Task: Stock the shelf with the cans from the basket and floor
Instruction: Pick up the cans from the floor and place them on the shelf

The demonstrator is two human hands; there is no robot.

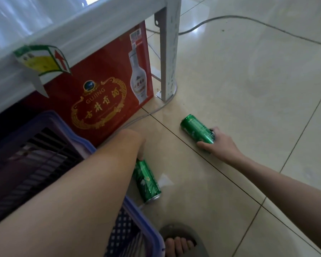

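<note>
Two green cans lie on the tiled floor. My right hand is wrapped around the end of the farther green can, which lies on its side right of the shelf leg. My left hand reaches down beside the purple basket; its fingers are mostly hidden behind my forearm but close on the top end of the nearer green can. The white metal shelf runs across the upper left above me.
A red liquor carton stands under the shelf beside the white shelf leg. A grey cable crosses the floor behind, another runs past the leg. My sandalled foot is at the bottom. Bare tiles stretch to the right.
</note>
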